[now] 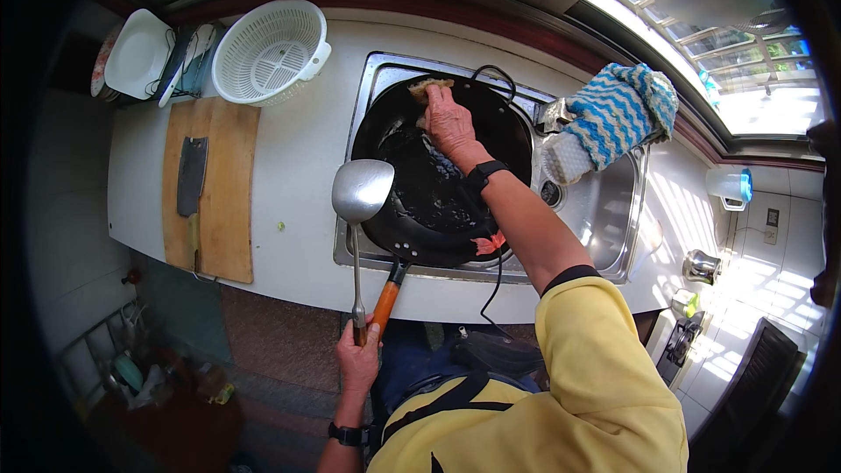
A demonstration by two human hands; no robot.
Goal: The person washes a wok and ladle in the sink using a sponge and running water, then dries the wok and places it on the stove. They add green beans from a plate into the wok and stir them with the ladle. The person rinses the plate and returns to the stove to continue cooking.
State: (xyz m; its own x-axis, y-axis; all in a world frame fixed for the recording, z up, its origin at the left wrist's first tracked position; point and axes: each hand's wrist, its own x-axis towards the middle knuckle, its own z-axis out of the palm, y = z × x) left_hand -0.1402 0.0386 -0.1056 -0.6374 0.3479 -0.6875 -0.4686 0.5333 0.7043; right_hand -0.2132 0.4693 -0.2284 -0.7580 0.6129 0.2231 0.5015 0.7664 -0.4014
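Note:
A large black wok lies across a stainless steel sink, with water and some suds inside. My right hand presses a tan scrubbing pad against the wok's far inner wall. Below the counter edge, my left hand grips a metal wok spatula, its blade upright over the wok's left rim. Right beside those fingers runs the wok's orange-brown handle; whether the left hand grips it too is unclear. A black loop handle stands at the far rim.
A blue-and-white knitted cloth drapes near the faucet, beside the exposed sink basin. Leftward are a cleaver on a wooden cutting board, a white colander and a white dish. A black cord with a red piece hangs over the counter edge.

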